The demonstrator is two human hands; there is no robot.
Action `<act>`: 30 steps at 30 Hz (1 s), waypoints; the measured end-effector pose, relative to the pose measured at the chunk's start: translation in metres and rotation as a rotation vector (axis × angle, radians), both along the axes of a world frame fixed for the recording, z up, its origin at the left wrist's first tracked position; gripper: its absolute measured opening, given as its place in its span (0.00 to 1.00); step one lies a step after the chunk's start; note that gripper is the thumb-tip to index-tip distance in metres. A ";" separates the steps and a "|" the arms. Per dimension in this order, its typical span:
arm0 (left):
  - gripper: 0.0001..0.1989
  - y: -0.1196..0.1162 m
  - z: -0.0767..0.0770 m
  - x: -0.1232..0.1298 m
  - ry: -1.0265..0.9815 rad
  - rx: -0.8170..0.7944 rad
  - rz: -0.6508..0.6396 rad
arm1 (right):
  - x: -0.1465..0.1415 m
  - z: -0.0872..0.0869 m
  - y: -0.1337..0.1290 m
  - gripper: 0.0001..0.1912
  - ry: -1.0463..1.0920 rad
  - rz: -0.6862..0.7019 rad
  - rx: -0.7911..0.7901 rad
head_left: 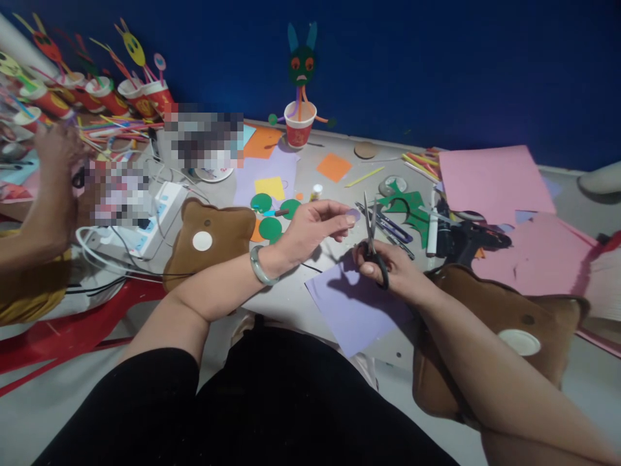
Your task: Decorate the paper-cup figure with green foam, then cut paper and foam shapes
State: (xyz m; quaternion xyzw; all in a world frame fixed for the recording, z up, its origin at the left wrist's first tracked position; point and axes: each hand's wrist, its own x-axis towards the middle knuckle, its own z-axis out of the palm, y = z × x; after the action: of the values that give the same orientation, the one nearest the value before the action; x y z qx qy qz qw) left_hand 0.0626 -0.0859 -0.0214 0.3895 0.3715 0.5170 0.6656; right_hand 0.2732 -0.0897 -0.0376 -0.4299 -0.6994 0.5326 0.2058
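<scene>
Between the fingertips of my left hand is a small round piece of purple paper. My right hand grips black-handled scissors, whose blades point up and are parted, a little right of the paper piece. Beneath my right hand lies a purple paper sheet on the table. Several green paper circles lie left of my left hand, near a yellow square. Green paper scraps lie beyond the scissors.
A paper cup with a green puppet head stands at the back. Pink paper and a black glue gun are at right. Brown cushions flank me. At left, another person's hand works near cables and a power strip.
</scene>
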 end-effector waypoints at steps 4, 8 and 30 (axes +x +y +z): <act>0.25 -0.003 0.001 0.002 -0.006 -0.053 -0.024 | 0.001 -0.007 -0.002 0.38 0.005 0.049 0.001; 0.25 -0.006 0.004 0.004 0.006 -0.075 -0.046 | 0.000 -0.011 -0.003 0.38 0.026 0.067 -0.004; 0.20 -0.010 0.005 0.004 -0.010 -0.151 -0.112 | -0.004 -0.009 -0.004 0.39 0.027 0.048 0.014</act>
State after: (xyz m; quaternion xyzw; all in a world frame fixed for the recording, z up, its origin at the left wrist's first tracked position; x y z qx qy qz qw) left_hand 0.0669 -0.0956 -0.0165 0.3558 0.3837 0.4516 0.7227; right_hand 0.2695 -0.0933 -0.0466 -0.4045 -0.7103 0.5383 0.2053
